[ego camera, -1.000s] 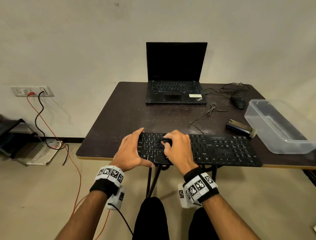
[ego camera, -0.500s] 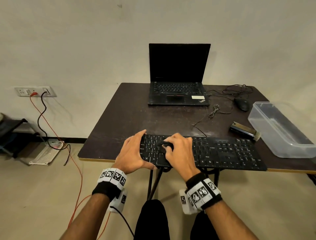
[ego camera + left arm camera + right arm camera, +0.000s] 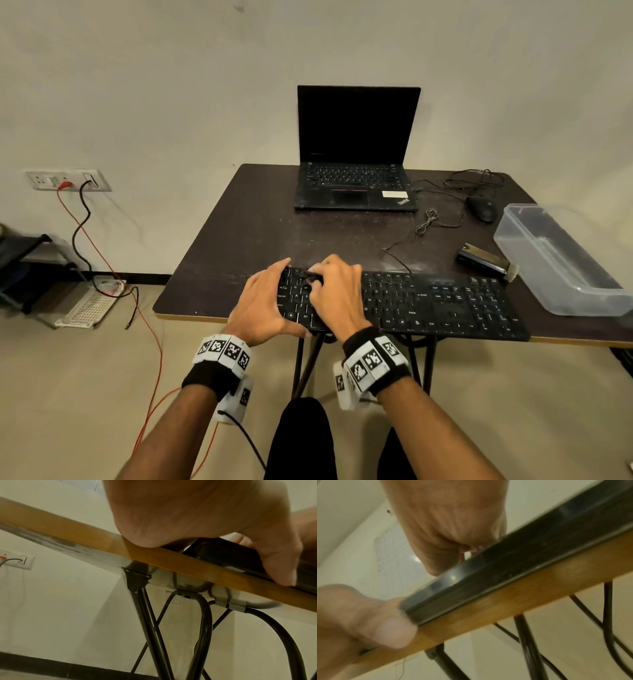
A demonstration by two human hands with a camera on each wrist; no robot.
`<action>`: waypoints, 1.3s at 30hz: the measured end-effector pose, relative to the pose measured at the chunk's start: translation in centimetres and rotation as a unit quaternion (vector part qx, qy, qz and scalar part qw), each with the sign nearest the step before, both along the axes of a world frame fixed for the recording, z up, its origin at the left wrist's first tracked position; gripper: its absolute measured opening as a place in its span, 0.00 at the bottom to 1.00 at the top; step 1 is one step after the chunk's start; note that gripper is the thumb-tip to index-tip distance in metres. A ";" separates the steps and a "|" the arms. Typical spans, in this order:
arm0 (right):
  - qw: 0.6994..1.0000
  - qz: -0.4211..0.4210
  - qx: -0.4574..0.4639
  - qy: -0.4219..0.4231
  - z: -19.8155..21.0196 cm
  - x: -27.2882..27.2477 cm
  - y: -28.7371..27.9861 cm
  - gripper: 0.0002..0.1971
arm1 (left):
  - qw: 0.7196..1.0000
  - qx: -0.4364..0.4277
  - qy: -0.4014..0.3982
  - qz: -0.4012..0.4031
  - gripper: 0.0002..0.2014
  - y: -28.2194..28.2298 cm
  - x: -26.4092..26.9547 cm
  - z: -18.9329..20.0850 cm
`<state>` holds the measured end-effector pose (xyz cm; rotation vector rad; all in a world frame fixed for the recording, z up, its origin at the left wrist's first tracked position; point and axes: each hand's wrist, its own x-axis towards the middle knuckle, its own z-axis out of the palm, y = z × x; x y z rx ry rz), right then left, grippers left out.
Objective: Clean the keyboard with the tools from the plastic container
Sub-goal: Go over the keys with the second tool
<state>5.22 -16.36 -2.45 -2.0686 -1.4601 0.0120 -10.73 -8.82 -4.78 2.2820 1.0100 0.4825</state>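
A black keyboard (image 3: 428, 305) lies along the table's front edge. My left hand (image 3: 263, 301) grips its left end, fingers over the far edge and thumb along the front edge (image 3: 278, 563). My right hand (image 3: 337, 291) is curled over the left block of keys and pinches a small dark tool (image 3: 313, 278) against the upper rows. Most of the tool is hidden under the fingers. The right wrist view shows the keyboard's front edge (image 3: 522, 555), blurred, with the right hand (image 3: 447, 520) above it and my left thumb (image 3: 385, 622) at its corner.
A clear plastic container (image 3: 582, 301) stands at the table's right edge, with a flat brush (image 3: 486, 262) beside it. At the back are an open laptop (image 3: 356, 185), a mouse (image 3: 482, 208) and loose cables (image 3: 428, 219). Bare tabletop (image 3: 246, 240) lies to the left.
My right hand has slid the small tool a little toward the keyboard's far rows. The left hand keeps the same hold on the keyboard's left end.
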 end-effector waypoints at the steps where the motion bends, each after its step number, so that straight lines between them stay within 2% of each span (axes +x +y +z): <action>1: 1.000 0.011 0.006 0.000 -0.4 -0.2 -0.4 0.13 | 1.000 -0.001 0.001 -0.001 0.71 -0.1 0.0 0.0; 6: 0.997 -0.075 0.026 0.026 0.2 1.3 0.6 0.12 | 1.000 0.001 0.009 -0.001 0.70 -0.2 0.1 0.1; 11: 1.000 0.011 0.003 0.011 -0.3 0.6 -0.1 0.15 | 1.000 0.000 0.002 -0.005 0.70 -0.2 0.0 0.3; 15: 0.995 -0.079 0.035 0.055 -0.5 2.6 -0.6 0.15 | 1.000 0.001 0.007 -0.005 0.71 -0.2 -0.1 0.3; 20: 0.999 0.004 0.010 0.032 -0.5 2.0 -1.9 0.16 | 1.000 -0.004 0.004 -0.004 0.70 -0.1 0.0 0.3; 24: 0.994 -0.076 0.046 0.071 -0.2 3.3 -2.3 0.15 | 1.000 0.004 0.006 -0.005 0.71 0.0 0.0 0.1; 28: 0.998 -0.013 0.011 0.055 -0.5 2.5 -3.1 0.16 | 1.000 0.002 0.004 -0.003 0.71 0.0 0.0 0.1; 33: 0.994 -0.080 0.040 0.065 -0.3 3.6 -3.8 0.14 | 1.000 0.005 0.007 -0.007 0.71 -0.2 0.0 0.1; 37: 0.998 -0.006 0.008 0.060 -0.9 2.4 -4.3 0.15 | 1.000 0.007 0.005 -0.003 0.70 0.0 -0.1 0.0; 39: 0.996 -0.013 0.022 0.083 -1.0 3.0 -5.2 0.14 | 1.000 0.008 0.000 -0.003 0.70 0.0 0.0 -0.1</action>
